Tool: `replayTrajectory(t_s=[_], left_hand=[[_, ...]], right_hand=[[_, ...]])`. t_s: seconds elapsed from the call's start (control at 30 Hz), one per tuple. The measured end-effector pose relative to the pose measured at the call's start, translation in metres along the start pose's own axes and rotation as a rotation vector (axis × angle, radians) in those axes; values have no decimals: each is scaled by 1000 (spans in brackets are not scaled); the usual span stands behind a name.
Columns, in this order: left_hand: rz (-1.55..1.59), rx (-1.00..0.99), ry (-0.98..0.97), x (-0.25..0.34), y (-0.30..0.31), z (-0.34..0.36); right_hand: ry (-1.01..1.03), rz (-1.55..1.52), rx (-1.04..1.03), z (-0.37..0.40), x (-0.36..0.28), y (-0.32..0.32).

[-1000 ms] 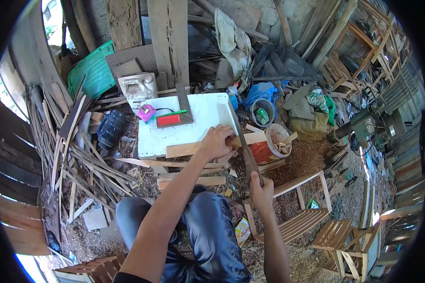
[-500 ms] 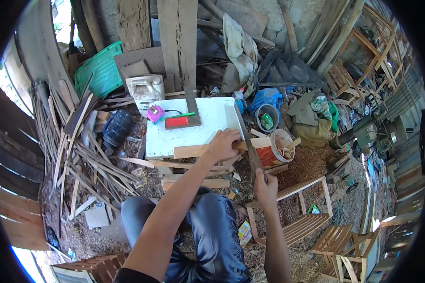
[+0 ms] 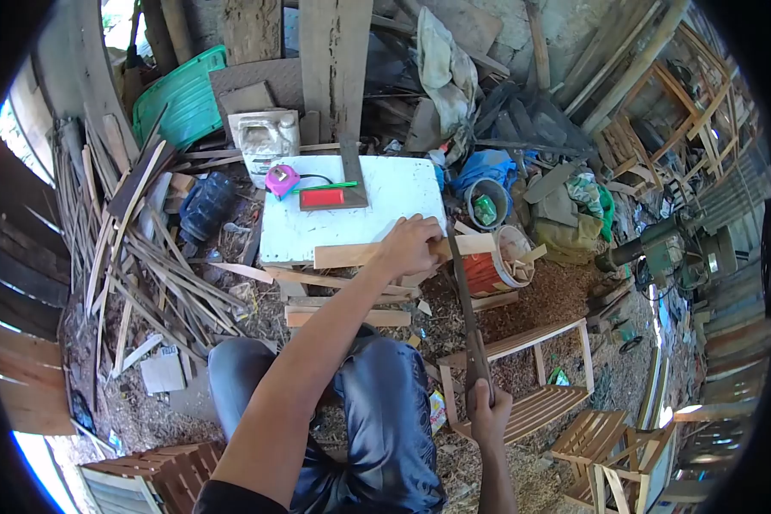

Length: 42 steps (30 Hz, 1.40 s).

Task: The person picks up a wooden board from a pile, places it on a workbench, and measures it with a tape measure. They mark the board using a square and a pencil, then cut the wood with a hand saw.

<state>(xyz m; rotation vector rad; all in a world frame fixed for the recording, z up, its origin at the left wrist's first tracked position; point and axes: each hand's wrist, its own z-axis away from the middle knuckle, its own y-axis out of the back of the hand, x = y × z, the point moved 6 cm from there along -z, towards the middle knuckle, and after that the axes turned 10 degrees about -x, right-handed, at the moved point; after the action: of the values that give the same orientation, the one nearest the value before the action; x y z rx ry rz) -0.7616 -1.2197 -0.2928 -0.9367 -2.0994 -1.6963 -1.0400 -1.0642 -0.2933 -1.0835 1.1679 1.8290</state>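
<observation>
My left hand (image 3: 409,246) presses a light wooden strip (image 3: 344,256) down on the front edge of a white board (image 3: 394,190), its fingers wrapped over the strip. The strip's right end sticks out past the board. My right hand (image 3: 491,409) grips the handle of a handsaw (image 3: 470,330), whose blade crosses the strip just right of my left hand. Farther back on the board lie a metal square (image 3: 353,176) with a red part, a green pencil-like stick (image 3: 338,186) and a pink tape measure (image 3: 281,181).
Right of the board stand a red bucket (image 3: 480,272) of wood scraps and a grey bucket (image 3: 488,206). A slatted wooden frame (image 3: 544,411) is at the lower right. Thin sticks (image 3: 167,287) pile up at left, near a dark blue jug (image 3: 210,206).
My right hand has moved down and toward my body, drawing the saw back along the strip. My left hand still holds the strip. The view has shifted slightly.
</observation>
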Motion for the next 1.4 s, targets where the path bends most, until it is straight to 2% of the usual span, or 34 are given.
replayTrajectory(t_s=[0.1,0.3,0.37,0.5,0.57,0.63,0.7,0.77,0.83,1.0,1.1,1.13,1.33,1.4], left_hand=[[58,-35,18,-3,5,-6],[-5,-1,16,3,4,0],[-20,-53,30,-2,1,-2],[-43,-48,37,0,-4,-2],[-39,-29,47,-5,-1,-1],[2,-11,30,-6,-1,-3],[42,-19,49,-8,-1,-2],[-19,10,-26,-5,-2,-1],[8,-30,5,-3,-1,-2],[-68,-73,17,3,0,-1],[-42,-20,30,-1,4,-3],[-28,-22,33,0,3,-4],[34,12,10,-7,0,-2],[11,22,8,-6,0,0]], right_hand=[[-18,-164,-74,-18,-7,5],[96,-126,-72,-118,-40,-27],[172,-64,-43,-140,-45,-35],[60,-165,-51,-116,-33,-29],[61,-20,-30,-75,-36,-16],[-50,-151,-49,-32,-14,-3],[-70,-138,-35,1,7,11],[-73,-127,-46,1,14,10],[-52,-107,-35,-7,8,4],[159,-25,-3,-110,-42,-33],[105,-58,-44,-131,-52,-33],[24,-179,-57,-128,-43,-33],[50,-192,-46,-46,5,-11],[-22,-150,-17,-10,18,0]])
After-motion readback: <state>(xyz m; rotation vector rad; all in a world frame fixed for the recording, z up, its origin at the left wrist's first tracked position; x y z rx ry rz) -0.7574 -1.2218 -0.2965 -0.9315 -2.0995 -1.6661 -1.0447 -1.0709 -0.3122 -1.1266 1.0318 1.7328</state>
